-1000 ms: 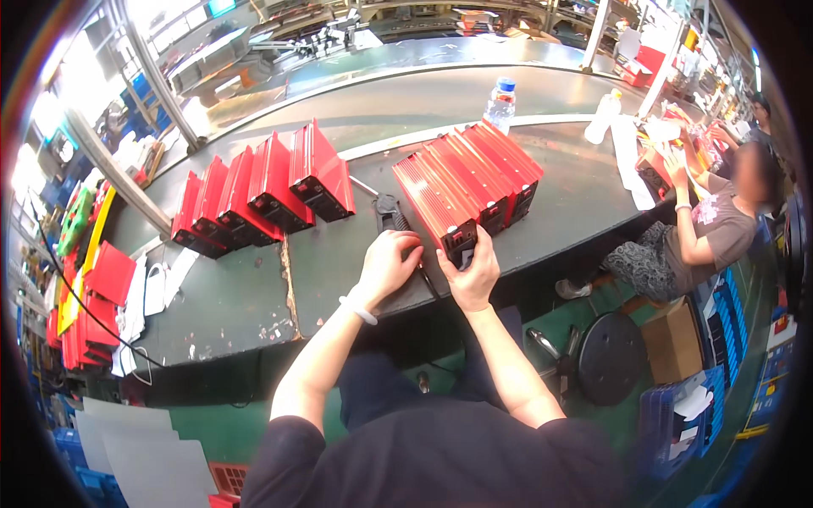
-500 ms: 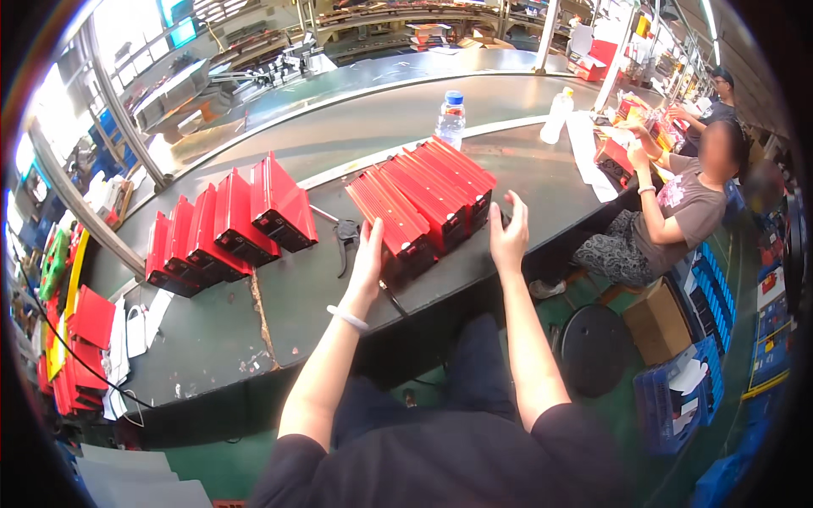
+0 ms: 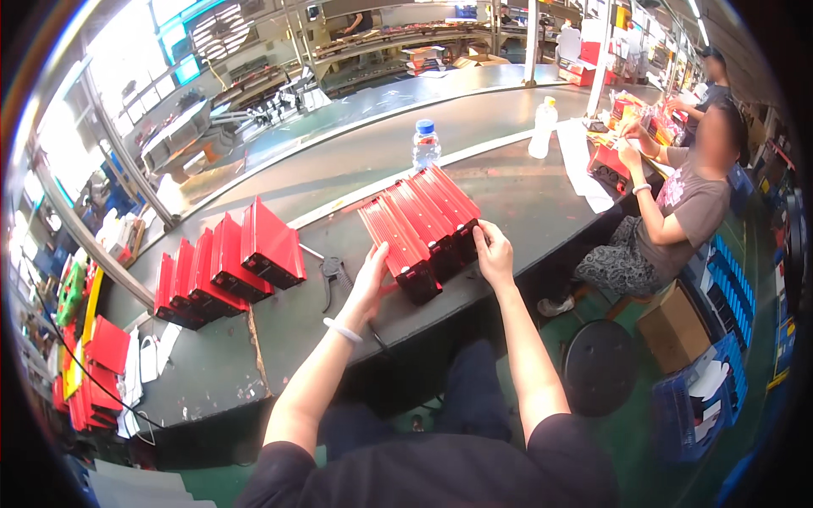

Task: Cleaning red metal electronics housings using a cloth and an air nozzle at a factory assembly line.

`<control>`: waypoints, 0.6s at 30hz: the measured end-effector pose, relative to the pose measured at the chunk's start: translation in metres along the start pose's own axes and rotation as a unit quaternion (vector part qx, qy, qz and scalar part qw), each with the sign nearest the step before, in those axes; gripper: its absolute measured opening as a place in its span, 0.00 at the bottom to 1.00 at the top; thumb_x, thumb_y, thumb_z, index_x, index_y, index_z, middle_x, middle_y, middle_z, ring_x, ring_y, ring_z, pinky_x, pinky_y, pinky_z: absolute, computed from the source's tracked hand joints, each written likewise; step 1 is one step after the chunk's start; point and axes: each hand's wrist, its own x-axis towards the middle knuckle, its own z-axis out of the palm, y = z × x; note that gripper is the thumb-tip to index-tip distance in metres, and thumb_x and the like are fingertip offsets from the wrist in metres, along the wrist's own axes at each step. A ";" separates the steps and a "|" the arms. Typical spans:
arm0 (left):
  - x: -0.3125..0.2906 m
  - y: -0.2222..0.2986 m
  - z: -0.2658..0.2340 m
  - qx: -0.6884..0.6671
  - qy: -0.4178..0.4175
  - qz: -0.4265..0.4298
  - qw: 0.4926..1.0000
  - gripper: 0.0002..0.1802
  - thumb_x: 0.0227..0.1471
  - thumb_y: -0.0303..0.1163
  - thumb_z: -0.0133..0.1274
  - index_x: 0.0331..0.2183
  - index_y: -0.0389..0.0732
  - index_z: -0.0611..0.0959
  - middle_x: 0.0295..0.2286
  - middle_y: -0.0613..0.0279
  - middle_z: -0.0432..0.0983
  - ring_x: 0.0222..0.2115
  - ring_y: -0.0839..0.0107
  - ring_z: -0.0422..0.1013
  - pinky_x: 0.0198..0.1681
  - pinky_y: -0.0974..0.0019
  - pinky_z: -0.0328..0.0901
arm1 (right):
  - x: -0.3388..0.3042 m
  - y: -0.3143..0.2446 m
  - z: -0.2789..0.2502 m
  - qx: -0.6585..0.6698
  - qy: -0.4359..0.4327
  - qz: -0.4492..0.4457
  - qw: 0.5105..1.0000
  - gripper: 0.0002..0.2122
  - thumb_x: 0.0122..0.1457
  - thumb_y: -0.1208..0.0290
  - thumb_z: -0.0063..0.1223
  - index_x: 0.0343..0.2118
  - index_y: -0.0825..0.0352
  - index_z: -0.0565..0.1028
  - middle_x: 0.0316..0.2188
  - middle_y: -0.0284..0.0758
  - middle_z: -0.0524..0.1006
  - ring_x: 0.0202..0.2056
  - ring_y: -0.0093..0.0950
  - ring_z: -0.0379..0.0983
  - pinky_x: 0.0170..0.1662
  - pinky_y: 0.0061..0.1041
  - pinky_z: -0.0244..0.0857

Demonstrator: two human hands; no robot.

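Observation:
A row of red finned metal cases (image 3: 421, 222) with black end panels stands on the dark workbench (image 3: 326, 356) in front of me, packed side by side. My left hand (image 3: 369, 279) lies against the left end of this row, its fingers along the side of the outermost case. At the other end my right hand (image 3: 494, 254) grips the near right corner, the thumb at the front face. Between them the two hands hold the row from both sides. Just left of my left hand lie black-handled pliers (image 3: 335, 275).
More red cases (image 3: 222, 269) lean in a row at the left. Behind the middle row stands a blue-capped bottle (image 3: 426, 146), with a yellow-capped bottle (image 3: 542, 131) farther right. A seated person (image 3: 677, 203) works at the right. A round black stool (image 3: 600, 366) and blue crates (image 3: 703, 394) are below.
Both hands have come inward from beside the row and now press on its two ends. The cases look closer together. My view has shifted slightly.

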 end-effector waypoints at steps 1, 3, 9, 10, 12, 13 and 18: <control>0.003 0.000 0.007 0.001 -0.011 -0.001 1.000 0.28 0.57 0.57 0.43 0.53 0.52 0.69 0.48 0.73 0.72 0.49 0.75 0.64 0.52 0.47 0.54 | 0.004 0.005 -0.004 0.004 0.008 -0.002 1.000 0.15 0.61 0.60 0.49 0.41 0.68 0.76 0.39 0.38 0.78 0.38 0.34 0.76 0.41 0.26 0.68; 0.014 -0.003 0.019 -0.001 -0.026 -0.004 1.000 0.27 0.57 0.57 0.42 0.53 0.53 0.69 0.48 0.72 0.72 0.49 0.75 0.64 0.53 0.46 0.54 | 0.010 0.014 -0.014 0.001 0.020 -0.002 1.000 0.15 0.61 0.60 0.49 0.41 0.68 0.76 0.39 0.38 0.78 0.37 0.34 0.76 0.41 0.26 0.68; 0.058 -0.012 0.065 -0.021 -0.058 -0.011 0.998 0.26 0.56 0.55 0.44 0.51 0.52 0.70 0.49 0.71 0.70 0.51 0.73 0.62 0.54 0.43 0.52 | 0.038 0.052 -0.044 -0.026 0.062 0.003 0.998 0.18 0.62 0.57 0.45 0.42 0.67 0.76 0.41 0.39 0.77 0.42 0.36 0.75 0.45 0.28 0.66; 0.065 -0.012 0.075 -0.020 -0.063 -0.009 0.998 0.26 0.56 0.55 0.44 0.51 0.52 0.70 0.49 0.71 0.70 0.51 0.73 0.62 0.54 0.43 0.52 | 0.046 0.057 -0.049 -0.028 0.069 0.007 0.997 0.18 0.62 0.57 0.45 0.43 0.68 0.76 0.41 0.39 0.77 0.42 0.37 0.75 0.45 0.28 0.66; 0.077 -0.009 0.097 -0.040 -0.083 -0.006 0.996 0.25 0.56 0.54 0.46 0.50 0.52 0.70 0.48 0.71 0.71 0.52 0.73 0.61 0.54 0.42 0.51 | 0.059 0.067 -0.058 -0.047 0.082 0.031 0.995 0.20 0.63 0.54 0.43 0.44 0.67 0.75 0.43 0.39 0.77 0.45 0.38 0.74 0.47 0.29 0.65; 0.089 -0.009 0.104 -0.048 -0.093 -0.011 0.994 0.24 0.55 0.53 0.47 0.49 0.52 0.70 0.47 0.70 0.71 0.52 0.73 0.61 0.55 0.42 0.50 | 0.068 0.073 -0.061 -0.048 0.088 0.024 0.995 0.20 0.63 0.54 0.43 0.44 0.67 0.75 0.43 0.39 0.77 0.45 0.38 0.74 0.47 0.29 0.65; 0.146 -0.021 0.147 -0.070 -0.126 -0.020 0.989 0.23 0.54 0.52 0.49 0.49 0.53 0.71 0.46 0.70 0.72 0.51 0.74 0.62 0.55 0.46 0.50 | 0.114 0.113 -0.084 -0.089 0.082 0.132 0.984 0.26 0.62 0.46 0.37 0.47 0.65 0.74 0.44 0.42 0.77 0.48 0.41 0.72 0.50 0.34 0.64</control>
